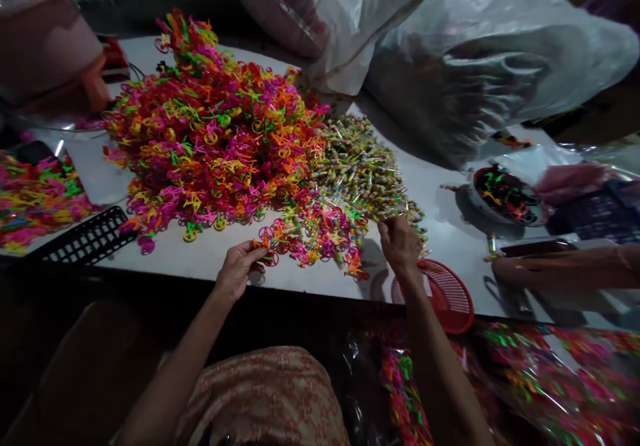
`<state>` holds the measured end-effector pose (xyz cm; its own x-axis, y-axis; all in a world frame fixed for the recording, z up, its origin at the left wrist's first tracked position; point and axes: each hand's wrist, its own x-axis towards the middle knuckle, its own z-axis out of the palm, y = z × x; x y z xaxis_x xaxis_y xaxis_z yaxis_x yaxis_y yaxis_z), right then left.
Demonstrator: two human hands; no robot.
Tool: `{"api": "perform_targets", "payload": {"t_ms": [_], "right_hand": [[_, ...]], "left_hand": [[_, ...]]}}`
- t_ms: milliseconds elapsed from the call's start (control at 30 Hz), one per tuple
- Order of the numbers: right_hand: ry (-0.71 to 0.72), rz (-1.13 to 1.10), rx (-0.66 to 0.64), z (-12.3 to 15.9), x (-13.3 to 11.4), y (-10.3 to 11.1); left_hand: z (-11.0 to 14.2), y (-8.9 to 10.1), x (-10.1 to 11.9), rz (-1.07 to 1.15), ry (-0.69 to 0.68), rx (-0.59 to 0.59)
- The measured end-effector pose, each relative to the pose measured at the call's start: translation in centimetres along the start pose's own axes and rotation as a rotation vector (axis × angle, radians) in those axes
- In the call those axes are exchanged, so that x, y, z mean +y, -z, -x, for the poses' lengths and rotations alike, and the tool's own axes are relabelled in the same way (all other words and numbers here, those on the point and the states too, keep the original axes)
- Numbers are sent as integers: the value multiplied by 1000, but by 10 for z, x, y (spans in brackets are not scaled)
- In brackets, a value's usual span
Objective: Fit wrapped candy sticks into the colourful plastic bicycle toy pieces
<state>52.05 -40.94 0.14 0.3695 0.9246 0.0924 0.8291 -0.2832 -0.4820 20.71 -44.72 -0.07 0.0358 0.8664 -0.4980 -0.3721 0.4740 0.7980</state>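
My left hand pinches a small orange and pink plastic toy bicycle above the table's front edge. Behind it rises a large heap of toy bicycles in pink, orange, yellow and green. My right hand is at the front edge of a pile of small printed tubes. Its fingers are curled together, and whatever they may hold is hidden. Between the two hands lies a smaller cluster of bicycles, with a few tubes among them.
A red plastic basket stands at the table edge beside my right forearm. Further right is a bowl of dark and coloured pieces. Large plastic bags crowd the back. A black perforated tray and a bucket are at left.
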Motion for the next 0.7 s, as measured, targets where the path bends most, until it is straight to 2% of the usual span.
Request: {"api": "perform_targets", "payload": {"t_ms": [67, 100, 167, 233, 333, 567, 700], "right_hand": [[31, -399, -139, 22, -23, -3], [57, -587, -298, 33, -38, -5], [49, -832, -586, 55, -68, -12], [14, -984, -738, 68, -92, -21], [-42, -1112, -789, 74, -106, -31], [-140, -1235, -842, 74, -100, -41], [-115, -1183, -777, 78, -103, -37]], "left_hand": [[2, -4, 0, 7, 3, -27], [3, -6, 0, 14, 8, -44], [6, -12, 1, 28, 23, -83], [9, -16, 2, 36, 39, -133], [13, -18, 4, 39, 55, -179], [13, -14, 5, 58, 94, -225], [11, -12, 2, 36, 82, -202]]}}
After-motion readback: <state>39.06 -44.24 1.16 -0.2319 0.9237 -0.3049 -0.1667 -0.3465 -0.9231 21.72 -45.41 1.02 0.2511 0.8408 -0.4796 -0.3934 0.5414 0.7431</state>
